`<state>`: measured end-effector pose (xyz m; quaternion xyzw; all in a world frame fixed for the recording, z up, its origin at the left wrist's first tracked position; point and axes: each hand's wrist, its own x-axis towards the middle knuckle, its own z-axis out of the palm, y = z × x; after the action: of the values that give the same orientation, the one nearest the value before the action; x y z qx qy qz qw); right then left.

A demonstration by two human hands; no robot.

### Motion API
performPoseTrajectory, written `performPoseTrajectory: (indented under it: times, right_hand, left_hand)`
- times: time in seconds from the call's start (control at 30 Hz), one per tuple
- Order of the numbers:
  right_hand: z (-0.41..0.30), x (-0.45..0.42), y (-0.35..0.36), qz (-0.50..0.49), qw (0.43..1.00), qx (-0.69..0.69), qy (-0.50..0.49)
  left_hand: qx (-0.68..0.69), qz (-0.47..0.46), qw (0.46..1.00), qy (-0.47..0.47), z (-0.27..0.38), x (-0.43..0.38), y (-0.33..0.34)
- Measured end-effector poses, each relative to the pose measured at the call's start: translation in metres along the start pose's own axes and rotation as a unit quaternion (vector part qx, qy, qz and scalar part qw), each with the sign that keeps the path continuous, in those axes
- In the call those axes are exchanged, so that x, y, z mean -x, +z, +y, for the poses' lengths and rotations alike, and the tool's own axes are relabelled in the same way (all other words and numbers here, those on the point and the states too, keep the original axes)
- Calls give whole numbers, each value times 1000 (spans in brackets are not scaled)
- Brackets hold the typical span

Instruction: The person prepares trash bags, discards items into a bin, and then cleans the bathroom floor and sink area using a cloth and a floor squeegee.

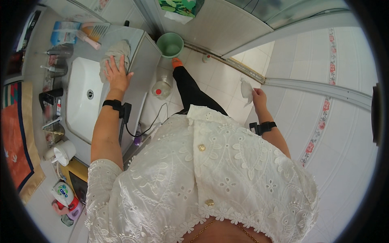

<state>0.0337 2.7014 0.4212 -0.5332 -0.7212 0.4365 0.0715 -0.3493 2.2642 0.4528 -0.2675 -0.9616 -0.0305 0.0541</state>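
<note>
My left hand (118, 74) lies flat with spread fingers on a crumpled grey-beige cloth (117, 50). That cloth rests on the grey countertop (133, 32), along the edge of a white washbasin (81, 73) with a metal drain (90, 94). Out to the right, my right hand (259, 98) pinches a thin white tissue (246, 91), which hangs from the fingertips over the tiled floor. Each wrist wears a black strap with a small device, and a cable runs from the left one.
Behind the basin stand toiletries, including a toothpaste tube (58, 107) and a white cup (65, 152). A comb (97, 30) and brush (88, 39) lie at the counter's far end. On the floor are a green bucket (170, 45), a clear red-capped bottle (161, 90) and a sliding-door track (225, 60).
</note>
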Motion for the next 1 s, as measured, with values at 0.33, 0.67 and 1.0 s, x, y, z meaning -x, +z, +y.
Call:
performPoseTrajectory:
  times: [0.33,0.67,1.0]
  right_hand:
    - [1,1,-6,-26,999,38,6]
    - [-6,-52,-17,-67,997,43,17]
    - [38,-116,-52,-67,991,99,53]
  left_hand:
    - [1,17,1000,13,1,2,-2]
    - [8,-5,1000,-26,4,-5,-2]
    - [-96,-138,980,-107,21,-14,-12]
